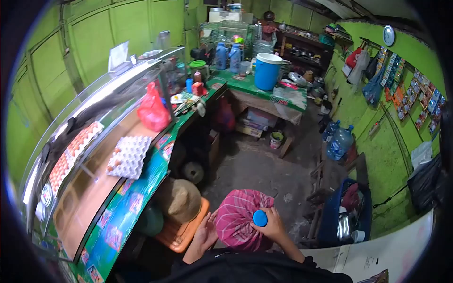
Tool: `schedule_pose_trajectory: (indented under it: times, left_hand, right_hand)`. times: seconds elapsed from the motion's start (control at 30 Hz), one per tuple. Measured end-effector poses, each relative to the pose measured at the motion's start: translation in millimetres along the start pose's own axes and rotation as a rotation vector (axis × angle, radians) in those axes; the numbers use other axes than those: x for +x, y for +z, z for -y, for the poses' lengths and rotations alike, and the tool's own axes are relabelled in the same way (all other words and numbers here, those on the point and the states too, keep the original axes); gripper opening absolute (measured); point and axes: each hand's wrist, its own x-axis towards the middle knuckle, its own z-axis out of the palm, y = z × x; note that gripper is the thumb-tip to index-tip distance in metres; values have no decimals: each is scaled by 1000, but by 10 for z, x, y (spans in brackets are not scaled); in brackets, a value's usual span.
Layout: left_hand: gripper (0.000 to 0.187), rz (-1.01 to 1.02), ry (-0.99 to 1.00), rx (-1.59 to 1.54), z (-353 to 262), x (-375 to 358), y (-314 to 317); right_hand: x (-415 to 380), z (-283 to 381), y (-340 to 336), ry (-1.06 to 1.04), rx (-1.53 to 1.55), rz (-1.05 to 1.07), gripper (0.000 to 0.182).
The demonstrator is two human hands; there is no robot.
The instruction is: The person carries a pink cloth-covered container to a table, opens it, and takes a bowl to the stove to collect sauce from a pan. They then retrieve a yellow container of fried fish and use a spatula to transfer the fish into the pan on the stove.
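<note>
A pink striped cloth bundle (238,219) sits right in front of my body, its fabric gathered into folds toward one side. At those folds is a round blue cap (260,218); whatever lies under it is hidden. My right hand (272,226) has its fingers closed around the cap and the gathered cloth. On the other side, my left hand (205,232) is open, palm turned to the bundle, its fingers close to or touching the cloth. An orange plastic stool (184,231) with a tan rounded sack (179,200) stands just left of my left hand.
To the left runs a glass display case (85,155) with egg trays (130,158) and a red plastic bag (153,111). Ahead, a blue bucket (268,73) stands on a green counter (236,84). At right are water jugs (339,141) and a dark blue bin (330,221).
</note>
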Motion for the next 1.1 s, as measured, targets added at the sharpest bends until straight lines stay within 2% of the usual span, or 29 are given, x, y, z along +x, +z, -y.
schedule_pose_trajectory:
  times: [0.07,0.23,0.3,0.33,0.4,0.63,0.7,0.83,0.97,1.0,1.1]
  left_hand:
    - [56,-27,-28,166,-157,360,273]
    - [57,-134,-9,217,-386,1398,-8]
    - [55,-206,16,399,-531,1815,-27]
    - [55,-123,13,379,-638,2087,-98]
    - [55,-100,10,376,-844,2607,-48]
    - [59,6,-48,543,-1740,4736,831]
    - [63,134,-33,864,-1911,5311,1025]
    - [71,349,-101,1023,-2057,6283,1476]
    - [72,363,-130,1108,-2004,7379,1533]
    - [72,353,-116,1095,-1969,7599,1598]
    - [68,251,185,1037,-1952,8273,1974]
  right_hand:
    - [246,-186,-52,-1,15,-26,63]
    - [967,-533,139,-41,-27,-78,64]
    - [1361,-633,210,2,-37,-100,63]
    - [1572,-704,251,25,-30,-111,62]
    - [2046,-910,314,85,-16,-122,63]
    - [3882,-1330,-24,146,-138,-321,59]
    - [4265,-1517,-89,169,-103,-362,59]
    - [4910,-2049,-162,233,-101,-517,59]
    - [5559,-2687,-269,276,-124,-512,53]
    - [5776,-2856,-303,266,-95,-548,52]
    - [6649,-3322,-599,166,-88,-608,52]
